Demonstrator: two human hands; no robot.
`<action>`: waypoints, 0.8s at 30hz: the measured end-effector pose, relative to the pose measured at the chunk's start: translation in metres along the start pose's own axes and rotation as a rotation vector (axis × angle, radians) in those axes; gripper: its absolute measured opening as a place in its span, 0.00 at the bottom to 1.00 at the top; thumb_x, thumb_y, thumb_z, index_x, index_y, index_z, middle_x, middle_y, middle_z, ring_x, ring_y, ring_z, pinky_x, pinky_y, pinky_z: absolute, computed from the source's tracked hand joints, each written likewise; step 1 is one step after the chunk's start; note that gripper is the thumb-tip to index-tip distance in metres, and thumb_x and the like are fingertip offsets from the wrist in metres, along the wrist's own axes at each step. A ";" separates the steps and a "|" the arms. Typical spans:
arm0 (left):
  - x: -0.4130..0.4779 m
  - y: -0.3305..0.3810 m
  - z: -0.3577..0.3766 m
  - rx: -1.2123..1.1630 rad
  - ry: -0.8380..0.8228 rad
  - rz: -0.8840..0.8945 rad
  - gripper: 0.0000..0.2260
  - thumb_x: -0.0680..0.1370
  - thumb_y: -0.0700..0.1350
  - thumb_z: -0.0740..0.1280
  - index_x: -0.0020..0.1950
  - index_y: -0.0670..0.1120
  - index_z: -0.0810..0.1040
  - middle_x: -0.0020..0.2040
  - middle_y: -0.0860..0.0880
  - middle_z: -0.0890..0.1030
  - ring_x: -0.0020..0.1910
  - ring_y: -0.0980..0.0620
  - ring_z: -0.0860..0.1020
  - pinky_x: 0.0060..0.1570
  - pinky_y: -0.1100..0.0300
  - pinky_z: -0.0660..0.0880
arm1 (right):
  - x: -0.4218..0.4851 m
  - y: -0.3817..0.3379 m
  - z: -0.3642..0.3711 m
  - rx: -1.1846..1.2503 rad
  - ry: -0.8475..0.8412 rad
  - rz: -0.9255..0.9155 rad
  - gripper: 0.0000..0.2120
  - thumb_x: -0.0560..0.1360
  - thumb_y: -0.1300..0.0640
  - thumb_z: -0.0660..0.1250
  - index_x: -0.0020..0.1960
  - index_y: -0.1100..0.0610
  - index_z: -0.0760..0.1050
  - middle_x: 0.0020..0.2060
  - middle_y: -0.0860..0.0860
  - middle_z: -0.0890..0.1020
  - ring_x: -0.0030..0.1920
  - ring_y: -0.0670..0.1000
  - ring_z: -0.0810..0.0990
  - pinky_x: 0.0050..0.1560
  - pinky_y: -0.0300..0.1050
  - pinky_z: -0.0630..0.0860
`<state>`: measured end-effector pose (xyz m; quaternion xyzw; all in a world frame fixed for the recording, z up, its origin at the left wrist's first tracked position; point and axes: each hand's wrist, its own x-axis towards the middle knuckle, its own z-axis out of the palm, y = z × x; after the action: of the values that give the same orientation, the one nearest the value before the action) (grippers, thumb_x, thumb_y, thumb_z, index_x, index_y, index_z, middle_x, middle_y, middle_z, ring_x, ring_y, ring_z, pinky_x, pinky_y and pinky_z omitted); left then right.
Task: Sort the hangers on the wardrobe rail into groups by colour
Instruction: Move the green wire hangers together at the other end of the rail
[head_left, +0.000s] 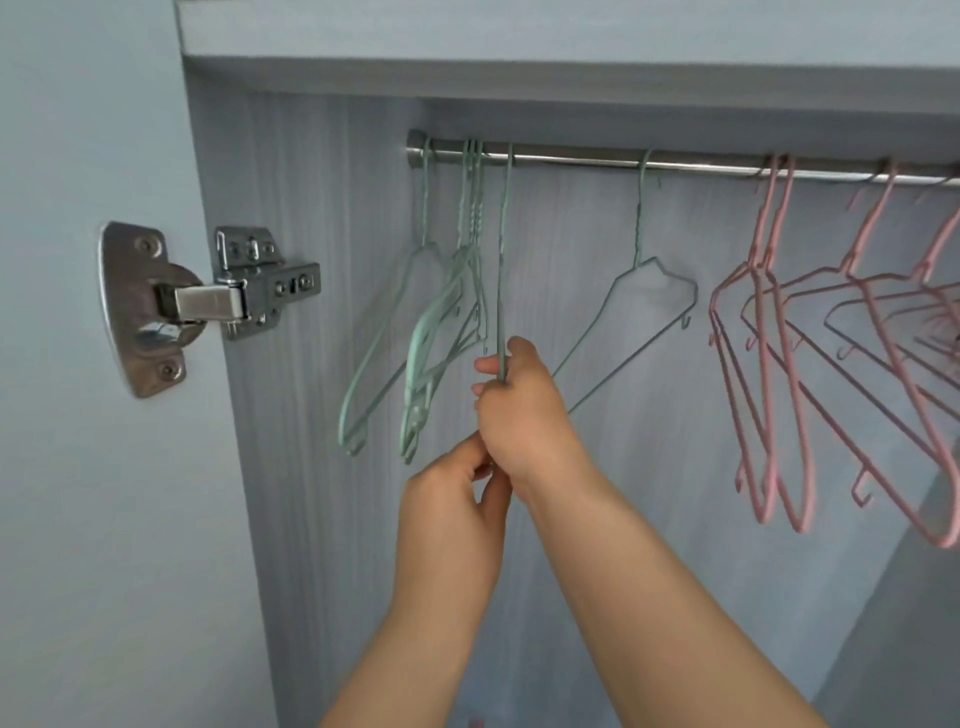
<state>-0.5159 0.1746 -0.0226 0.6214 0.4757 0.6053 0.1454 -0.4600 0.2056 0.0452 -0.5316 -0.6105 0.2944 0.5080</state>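
Note:
A steel rail (571, 158) runs across the top of the wardrobe. Several mint-green hangers (441, 312) hang bunched at its left end. One more green hanger (501, 249), seen edge-on, hangs just right of them; my right hand (519, 405) is shut on its lower part. My left hand (452, 499) pinches the same hanger just below. A lone green hanger (644, 291) hangs further right. Several pink hangers (779, 364) fill the right end of the rail.
The open door (78, 364) stands at the left with a metal hinge (208, 301) on the wardrobe's side panel. A shelf board (519, 31) lies right above the rail. The grey back panel (649, 467) is behind the hangers.

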 end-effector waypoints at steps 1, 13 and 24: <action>0.000 0.002 0.001 0.006 -0.018 0.017 0.08 0.72 0.35 0.67 0.44 0.48 0.81 0.37 0.57 0.82 0.39 0.64 0.78 0.37 0.74 0.71 | 0.000 0.000 -0.002 0.008 0.025 -0.004 0.27 0.74 0.69 0.49 0.72 0.59 0.55 0.61 0.53 0.71 0.61 0.54 0.72 0.66 0.51 0.69; -0.003 0.021 0.025 -0.131 -0.217 0.135 0.11 0.72 0.37 0.67 0.51 0.49 0.79 0.43 0.53 0.83 0.45 0.58 0.80 0.48 0.64 0.76 | -0.009 0.006 -0.048 0.117 0.175 0.032 0.20 0.75 0.69 0.51 0.66 0.60 0.62 0.52 0.49 0.72 0.50 0.47 0.75 0.45 0.36 0.72; 0.002 0.028 -0.050 -0.020 0.276 0.239 0.22 0.68 0.47 0.73 0.58 0.60 0.72 0.48 0.56 0.76 0.39 0.61 0.76 0.38 0.78 0.69 | -0.015 0.014 -0.076 -0.161 0.218 -0.003 0.27 0.78 0.66 0.51 0.74 0.56 0.49 0.73 0.52 0.60 0.70 0.50 0.64 0.72 0.46 0.57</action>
<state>-0.5493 0.1417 0.0109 0.5832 0.4076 0.7026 0.0119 -0.3855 0.1818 0.0513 -0.5986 -0.5741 0.1844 0.5274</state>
